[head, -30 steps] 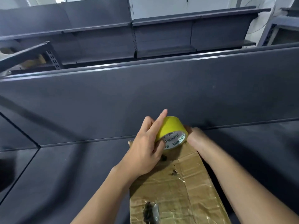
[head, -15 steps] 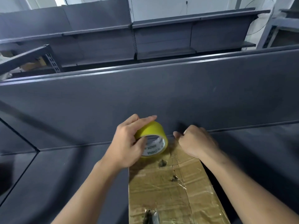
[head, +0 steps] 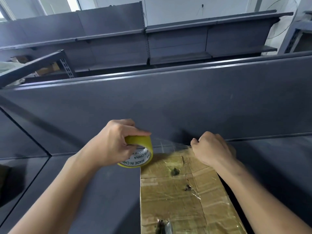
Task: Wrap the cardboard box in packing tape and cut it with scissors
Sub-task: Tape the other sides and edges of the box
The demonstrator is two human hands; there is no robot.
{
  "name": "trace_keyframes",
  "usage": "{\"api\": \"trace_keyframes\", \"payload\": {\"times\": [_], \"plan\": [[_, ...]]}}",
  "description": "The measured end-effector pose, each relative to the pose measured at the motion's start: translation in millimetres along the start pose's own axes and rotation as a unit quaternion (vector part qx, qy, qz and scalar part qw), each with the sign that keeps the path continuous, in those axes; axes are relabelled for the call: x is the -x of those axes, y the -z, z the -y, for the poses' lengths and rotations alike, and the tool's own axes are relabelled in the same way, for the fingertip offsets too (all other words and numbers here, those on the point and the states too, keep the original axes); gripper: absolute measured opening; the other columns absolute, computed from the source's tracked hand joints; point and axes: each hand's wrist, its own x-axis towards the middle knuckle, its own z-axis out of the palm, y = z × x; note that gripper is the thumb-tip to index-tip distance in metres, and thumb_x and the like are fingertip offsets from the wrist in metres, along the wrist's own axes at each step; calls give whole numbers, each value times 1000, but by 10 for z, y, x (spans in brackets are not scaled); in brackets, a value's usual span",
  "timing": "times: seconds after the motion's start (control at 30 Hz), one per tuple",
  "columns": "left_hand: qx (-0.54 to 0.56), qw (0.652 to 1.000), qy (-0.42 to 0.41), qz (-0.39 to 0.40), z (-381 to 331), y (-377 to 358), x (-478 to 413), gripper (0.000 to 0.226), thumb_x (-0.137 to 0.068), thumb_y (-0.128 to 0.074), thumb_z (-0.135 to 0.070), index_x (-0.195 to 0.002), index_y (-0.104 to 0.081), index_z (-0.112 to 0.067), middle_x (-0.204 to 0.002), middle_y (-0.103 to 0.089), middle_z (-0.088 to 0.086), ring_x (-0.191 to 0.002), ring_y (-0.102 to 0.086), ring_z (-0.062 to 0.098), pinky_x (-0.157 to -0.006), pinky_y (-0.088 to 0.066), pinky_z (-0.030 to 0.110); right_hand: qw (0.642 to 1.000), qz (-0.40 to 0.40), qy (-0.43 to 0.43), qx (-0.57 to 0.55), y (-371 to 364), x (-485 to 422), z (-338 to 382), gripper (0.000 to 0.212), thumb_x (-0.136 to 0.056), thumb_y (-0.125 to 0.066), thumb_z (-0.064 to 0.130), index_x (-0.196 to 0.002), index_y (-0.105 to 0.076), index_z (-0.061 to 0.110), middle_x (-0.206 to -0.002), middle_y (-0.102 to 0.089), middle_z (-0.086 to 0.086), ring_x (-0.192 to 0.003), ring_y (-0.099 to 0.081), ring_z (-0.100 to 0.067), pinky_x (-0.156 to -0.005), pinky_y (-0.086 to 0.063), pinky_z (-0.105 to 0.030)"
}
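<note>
since half a second ago the left hand [head: 116, 142] has carried the tape roll [head: 140, 150] leftward, off the box's far left corner, and a clear tape strip [head: 168, 144] now stretches from it to the right hand [head: 211, 147]. the roll's white core reads "made in china". one roll, one cardboard box [head: 185, 196]. the left hand grips the yellow roll; the right hand is curled, pinching the strip's end at the box's far edge. the box lies on a dark grey shelf [head: 101, 200], its top glossy with tape.
</note>
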Motion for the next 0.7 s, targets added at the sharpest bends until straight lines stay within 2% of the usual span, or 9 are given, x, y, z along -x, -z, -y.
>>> {"api": "trace_keyframes", "payload": {"times": [0.1, 0.23, 0.3, 0.37, 0.53, 0.63, 0.7], "plan": [[-4, 1000, -10, 18, -14, -2, 30, 55, -64, -60, -6, -113, -80, -23, -78, -60, 0, -62, -60, 19, -59, -49, 32, 1000, -8, -7, -10, 18, 51, 11, 36, -101, -41, 43, -108, -62, 15, -119, -65, -13, -109, -61, -37, -75, -39, -37], [-17, 999, -2, 43, 99, 20, 157, 58, -62, -54, -6, -109, -81, -29, -77, -55, -22, -64, -56, -6, -60, -40, 9, 1000, -12, -5, -8, 23, 82, 20, 27, -102, -40, 41, -93, -51, 18, -116, -66, -14, -105, -61, -37, -73, -39, -36], [-17, 998, 2, 63, 173, -38, 278, 62, -63, -51, -3, -112, -79, -30, -78, -54, -21, -63, -55, -3, -62, -37, 5, 1000, -16, -2, -3, 13, 84, 20, 26, -103, -41, 41, -91, -47, 18, -115, -67, -14, -104, -62, -38, -72, -39, -36], [-11, 997, 7, 71, 252, -154, 412, 70, -62, -48, 1, -118, -77, -30, -78, -54, -15, -62, -53, 3, -62, -37, 7, 1000, -17, -2, 1, 9, 92, 25, 26, -103, -41, 41, -91, -48, 18, -116, -67, -14, -104, -62, -38, -72, -39, -37], [-3, 999, 25, 46, 344, -384, 575, 75, -65, -51, 4, -127, -72, -31, -80, -47, -8, -61, -48, 7, -61, -38, 11, 1000, -21, 3, 8, -4, 98, 11, 35, -103, -40, 43, -106, -59, 13, -117, -66, -16, -104, -61, -38, -73, -39, -37], [10, 999, 33, 22, 356, -487, 620, 62, -71, -65, -6, -127, -72, -32, -84, -44, -12, -65, -47, -2, -67, -37, 4, 999, -32, 25, 28, 1, 126, 22, 33, -104, -39, 44, -93, -54, 16, -111, -68, -15, -91, -58, -36, -71, -40, -36], [11, 999, 33, -7, 342, -545, 655, 49, -79, -73, -30, -127, -71, -33, -87, -46, -12, -68, -52, -1, -70, -42, 7, 996, -48, 43, 63, 17, 159, 55, 39, -106, -36, 43, -97, -61, 15, -107, -69, -14, -91, -61, -36, -70, -39, -36]]}}
